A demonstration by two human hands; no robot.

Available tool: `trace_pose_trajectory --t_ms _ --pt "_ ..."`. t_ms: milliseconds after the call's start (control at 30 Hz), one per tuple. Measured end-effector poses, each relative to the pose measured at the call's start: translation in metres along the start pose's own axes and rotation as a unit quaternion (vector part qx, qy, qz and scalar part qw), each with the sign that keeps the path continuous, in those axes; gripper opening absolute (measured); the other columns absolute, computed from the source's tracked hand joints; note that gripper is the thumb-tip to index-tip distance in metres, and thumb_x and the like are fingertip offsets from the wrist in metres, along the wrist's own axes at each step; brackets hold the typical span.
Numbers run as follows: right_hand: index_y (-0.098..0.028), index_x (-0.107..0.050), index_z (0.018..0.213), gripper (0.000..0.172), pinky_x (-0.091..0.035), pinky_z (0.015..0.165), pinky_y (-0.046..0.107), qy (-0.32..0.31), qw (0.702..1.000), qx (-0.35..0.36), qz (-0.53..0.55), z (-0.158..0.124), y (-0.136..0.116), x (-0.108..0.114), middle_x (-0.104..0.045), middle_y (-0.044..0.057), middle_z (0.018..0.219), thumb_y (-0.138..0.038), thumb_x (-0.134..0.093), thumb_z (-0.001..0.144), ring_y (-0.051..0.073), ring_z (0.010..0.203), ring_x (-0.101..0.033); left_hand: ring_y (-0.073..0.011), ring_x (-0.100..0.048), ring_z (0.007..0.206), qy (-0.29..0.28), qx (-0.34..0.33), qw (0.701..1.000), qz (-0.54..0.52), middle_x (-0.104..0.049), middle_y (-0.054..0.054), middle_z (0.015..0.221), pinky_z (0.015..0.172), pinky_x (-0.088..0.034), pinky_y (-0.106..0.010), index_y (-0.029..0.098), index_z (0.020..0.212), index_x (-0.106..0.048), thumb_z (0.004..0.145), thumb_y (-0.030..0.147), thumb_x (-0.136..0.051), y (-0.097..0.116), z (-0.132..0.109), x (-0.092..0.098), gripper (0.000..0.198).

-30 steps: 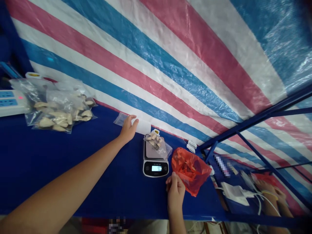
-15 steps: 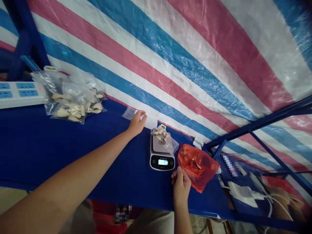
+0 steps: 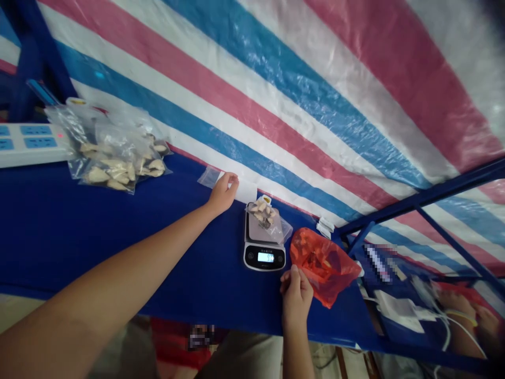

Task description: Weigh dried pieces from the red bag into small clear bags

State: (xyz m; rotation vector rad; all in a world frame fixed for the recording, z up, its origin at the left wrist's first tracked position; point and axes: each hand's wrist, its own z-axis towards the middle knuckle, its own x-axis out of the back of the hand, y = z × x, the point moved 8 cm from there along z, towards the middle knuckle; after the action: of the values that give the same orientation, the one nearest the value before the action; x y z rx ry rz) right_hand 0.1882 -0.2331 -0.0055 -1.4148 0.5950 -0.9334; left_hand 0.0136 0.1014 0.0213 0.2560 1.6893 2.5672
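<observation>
My left hand [image 3: 224, 192] rests at the back of the table over a white sheet [image 3: 246, 191] and a clear plastic bag [image 3: 208, 177]. Its fingers are loosely curled, with a gap to the thumb and nothing visible between them. A digital scale [image 3: 264, 257] with a lit display stands between my hands. On its plate lies a clear bag of pale, dried-looking slices [image 3: 262, 211]. My right hand [image 3: 296, 295] is closed in a pinch beside the scale, close to the near edge of an open red plastic bag [image 3: 335, 273]. Whatever the pinch holds is hidden.
Several clear bags of pale slices [image 3: 118, 168] lie at the left by a white power strip [image 3: 39, 143]. Striped sheeting [image 3: 252, 105] hangs behind the blue table [image 3: 177, 273]. At the right are a metal bar [image 3: 394, 202], white cables and another person's hand [image 3: 457, 305].
The view has shifted slightly. A pale slice seen in the red bag's opening before no longer shows. The scale's digits look different. Both hands stay in nearly the same place.
</observation>
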Motion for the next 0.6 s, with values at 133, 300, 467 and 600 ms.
trace_pose_trajectory --t_ms 133,300,467,600 --pt "-0.02 -0.052 0.063 0.049 -0.03 0.046 0.024 -0.003 1.0 0.001 0.001 0.0009 -0.0017 0.0005 -0.053 -0.002 0.058 -0.06 -0.064 0.089 0.01 0.047 -0.042 -0.0216 -0.062 0.103 -0.002 -0.004 1.0 0.0 -0.068 -0.007 0.108 0.093 -0.047 -0.037 0.02 0.101 -0.058 0.093 0.025 -0.052 -0.0041 0.0031 -0.004 0.011" --pt "-0.02 -0.052 0.063 0.047 -0.029 0.045 0.024 -0.002 1.0 -0.009 -0.014 0.0013 0.0002 0.0013 -0.053 -0.002 0.056 -0.058 -0.063 0.09 0.01 0.046 -0.042 -0.022 -0.062 0.101 -0.001 0.015 1.0 -0.009 -0.068 -0.007 0.105 0.091 -0.047 -0.038 0.019 0.1 -0.059 0.092 0.023 -0.054 -0.0081 0.0044 -0.0033 0.01" --pt "-0.02 -0.052 0.063 0.048 -0.031 0.045 0.023 0.004 1.0 -0.01 -0.002 0.0007 0.0004 0.002 -0.053 -0.003 0.057 -0.059 -0.066 0.089 0.01 0.047 -0.042 -0.0211 -0.062 0.104 -0.004 0.021 1.0 0.002 -0.068 -0.007 0.108 0.093 -0.047 -0.038 0.021 0.101 -0.058 0.094 0.026 -0.051 -0.003 0.0014 -0.0007 0.011" --pt "-0.019 -0.053 0.062 0.051 -0.03 0.044 0.022 0.002 1.0 -0.022 0.006 0.0001 0.0023 0.0017 -0.053 -0.003 0.056 -0.061 -0.067 0.087 0.009 0.046 -0.041 -0.0207 -0.062 0.104 -0.008 0.029 1.0 0.006 -0.068 -0.006 0.108 0.093 -0.047 -0.037 0.021 0.101 -0.057 0.094 0.027 -0.05 -0.0031 0.001 -0.001 0.012"
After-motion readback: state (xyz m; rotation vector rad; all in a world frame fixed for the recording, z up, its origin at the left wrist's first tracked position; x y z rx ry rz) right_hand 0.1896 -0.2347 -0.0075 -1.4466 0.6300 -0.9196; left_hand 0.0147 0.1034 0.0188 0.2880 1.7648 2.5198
